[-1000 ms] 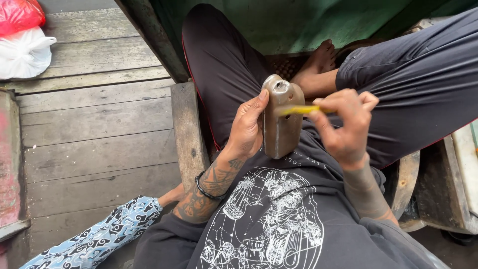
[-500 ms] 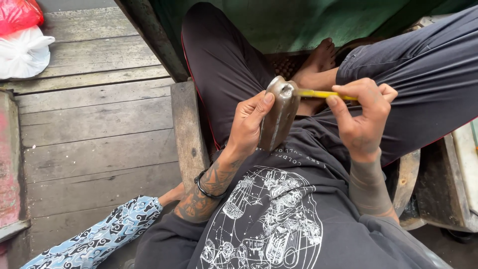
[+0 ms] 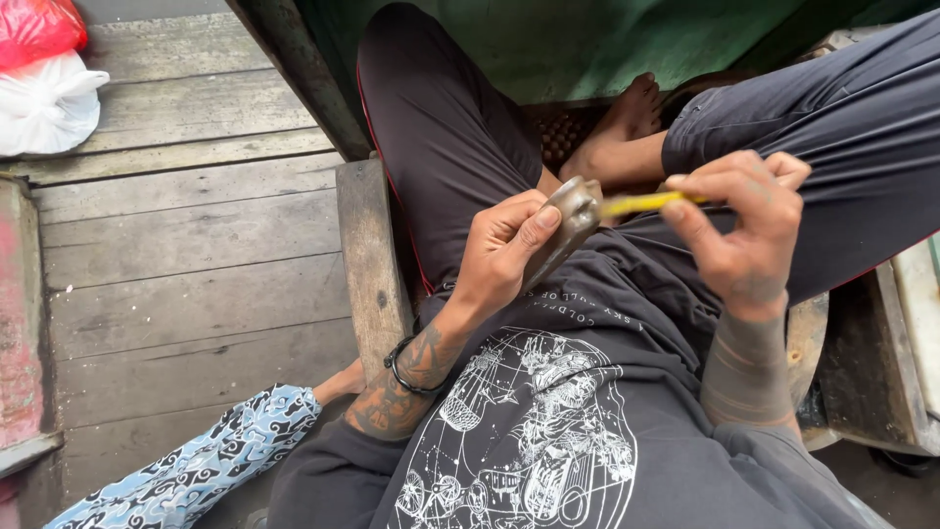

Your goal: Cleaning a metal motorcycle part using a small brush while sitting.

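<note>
1. Far left: red bag (image 3: 34, 27) and white bag (image 3: 49, 98) on the plank floor (image 3: 196, 255), well apart from the hands. Patterned blue-and-white sleeve (image 3: 186, 465) of another person at bottom left, with a bit of their hand showing beside the wearer's left elbow. Not involved.
2. Left hand (image 3: 504, 250): clamped on the flat grey-brown metal piece (image 3: 563, 235), thumb on the near face, fingers wrapped behind. Black bracelet (image 3: 406, 367) on that wrist.
3. Metal piece is held over the lap, in front of the black printed shirt (image 3: 548, 431). Long axis runs diagonal: low end buried in the left palm, top end up and to the right. A small round opening or fitting sits at the top end; detail too small to tell.
4. Thin yellow rod (image 3: 641, 203): roughly horizontal, tip touching the piece's top end, other end in the right hand. Rod axis crosses the piece's axis at an angle.
5. Right hand (image 3: 744, 225): thumb and fingertips pinched together on the rod, remaining fingers curled. It lies to the right of the piece's top end, level with it.
6. Key relation: contact point lies left of the right hand, straight along the rod. Left hand is nearer the piece; right hand reaches it only through the rod.
</note>
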